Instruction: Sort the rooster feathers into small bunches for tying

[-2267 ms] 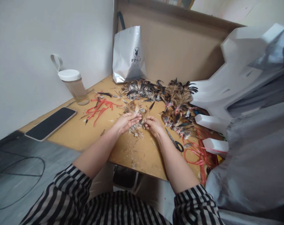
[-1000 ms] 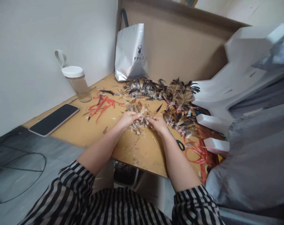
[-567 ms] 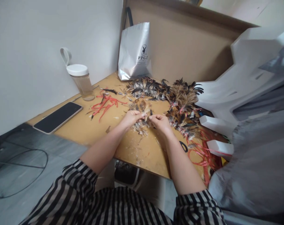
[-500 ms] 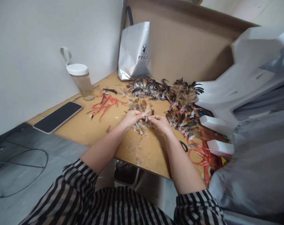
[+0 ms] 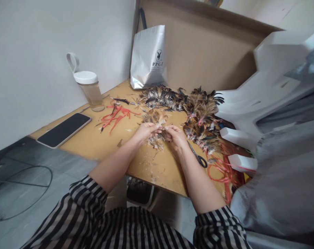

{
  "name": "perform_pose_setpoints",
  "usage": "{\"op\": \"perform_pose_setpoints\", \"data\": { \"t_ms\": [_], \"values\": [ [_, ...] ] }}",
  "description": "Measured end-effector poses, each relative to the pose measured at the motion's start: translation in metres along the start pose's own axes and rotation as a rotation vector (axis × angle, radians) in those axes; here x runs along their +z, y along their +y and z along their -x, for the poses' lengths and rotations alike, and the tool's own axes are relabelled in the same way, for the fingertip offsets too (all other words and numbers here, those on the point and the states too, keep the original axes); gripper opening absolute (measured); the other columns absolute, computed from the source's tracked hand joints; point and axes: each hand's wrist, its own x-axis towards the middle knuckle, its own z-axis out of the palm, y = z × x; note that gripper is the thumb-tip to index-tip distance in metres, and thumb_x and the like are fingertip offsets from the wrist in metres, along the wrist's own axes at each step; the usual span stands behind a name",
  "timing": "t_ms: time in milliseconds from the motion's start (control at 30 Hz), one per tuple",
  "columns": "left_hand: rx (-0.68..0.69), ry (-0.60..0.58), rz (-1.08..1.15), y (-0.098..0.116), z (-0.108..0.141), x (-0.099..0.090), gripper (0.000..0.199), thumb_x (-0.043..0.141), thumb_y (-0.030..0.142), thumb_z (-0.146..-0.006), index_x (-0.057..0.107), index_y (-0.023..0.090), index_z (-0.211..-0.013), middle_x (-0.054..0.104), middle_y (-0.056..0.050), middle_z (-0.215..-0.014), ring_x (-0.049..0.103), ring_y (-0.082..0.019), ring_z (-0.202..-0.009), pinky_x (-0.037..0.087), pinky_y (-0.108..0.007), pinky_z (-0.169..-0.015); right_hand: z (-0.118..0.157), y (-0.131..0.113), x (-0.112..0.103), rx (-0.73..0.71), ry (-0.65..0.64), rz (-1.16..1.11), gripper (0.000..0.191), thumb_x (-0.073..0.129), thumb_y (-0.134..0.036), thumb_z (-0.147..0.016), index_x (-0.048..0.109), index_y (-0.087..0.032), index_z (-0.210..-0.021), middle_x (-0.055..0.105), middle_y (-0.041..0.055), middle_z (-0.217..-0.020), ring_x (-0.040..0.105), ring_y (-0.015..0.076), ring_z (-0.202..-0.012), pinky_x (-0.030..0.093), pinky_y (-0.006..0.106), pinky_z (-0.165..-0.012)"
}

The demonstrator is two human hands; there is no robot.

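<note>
My left hand (image 5: 148,132) pinches a small pale feather (image 5: 160,122) between thumb and fingers above the work table. Close on its right, my right hand (image 5: 175,135) has its fingertips pressed together; what lies between them is too small to make out. Behind and under the hands is a small pile of loose brown feathers (image 5: 154,116), partly covered by my fingers. Bundles of brown and black feathers (image 5: 202,105) lie to the right, some with pink-red bindings at their bases. Scissors (image 5: 198,155) rest beside my right forearm.
Cut red strips (image 5: 118,117) lie on the left, near a phone (image 5: 65,129) and a lidded bottle (image 5: 91,91). A silver bag (image 5: 148,57) and dark feather bundles (image 5: 162,97) stand at the back. Red ribbon (image 5: 225,173) tangles by white foam (image 5: 242,162) on the right.
My right hand has turned slightly and shifted a little, uncovering more of the scissors. The pale feather shows more clearly above my left fingertips.
</note>
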Motion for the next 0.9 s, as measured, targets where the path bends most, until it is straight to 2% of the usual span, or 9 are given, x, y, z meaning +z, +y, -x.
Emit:
{"op": "perform_pose_setpoints", "data": {
  "t_ms": [267,567,733,900],
  "values": [
    [-0.078,-0.075,-0.038,-0.0047,0.0007,0.0013,0.026,0.071,0.031,-0.064,0.067,0.007,-0.073,0.067,-0.011,-0.07,0.059,-0.009,-0.057,0.043,-0.017,-0.052,-0.0006,0.0086,0.0057,-0.132,0.119,0.119,0.026,0.071,-0.037,-0.055,0.057,-0.017,-0.063,0.046,-0.0065,-0.044,0.033,0.0052,-0.039,0.024,0.02,-0.039],
    [-0.064,-0.062,-0.065,-0.0012,0.004,0.0038,0.021,0.067,0.028,-0.068,0.065,0.007,-0.067,0.063,-0.007,-0.063,0.054,-0.006,-0.051,0.041,-0.016,-0.05,0.0007,0.0045,0.007,-0.01,0.034,0.007,0.029,0.074,-0.032,-0.052,0.054,-0.018,-0.066,0.048,-0.0061,-0.047,0.034,0.0041,-0.039,0.023,0.018,-0.038],
    [-0.054,-0.088,-0.092,-0.0018,0.0042,0.0033,0.023,0.069,0.03,-0.066,0.065,0.008,-0.067,0.062,-0.005,-0.059,0.053,-0.005,-0.049,0.039,-0.016,-0.049,0.0012,0.0025,0.0047,0.006,-0.017,-0.014,0.029,0.073,-0.034,-0.056,0.049,-0.019,-0.063,0.046,-0.0065,-0.047,0.035,0.0044,-0.04,0.025,0.018,-0.039],
    [-0.085,-0.134,-0.088,-0.0013,0.0051,0.003,0.027,0.069,0.034,-0.066,0.067,0.008,-0.072,0.066,-0.009,-0.067,0.055,-0.007,-0.054,0.041,-0.016,-0.051,0.0,0.0045,0.0024,0.019,-0.01,-0.045,0.029,0.074,-0.032,-0.055,0.049,-0.018,-0.061,0.044,-0.007,-0.045,0.037,0.0045,-0.041,0.03,0.018,-0.04]
  ]
}}
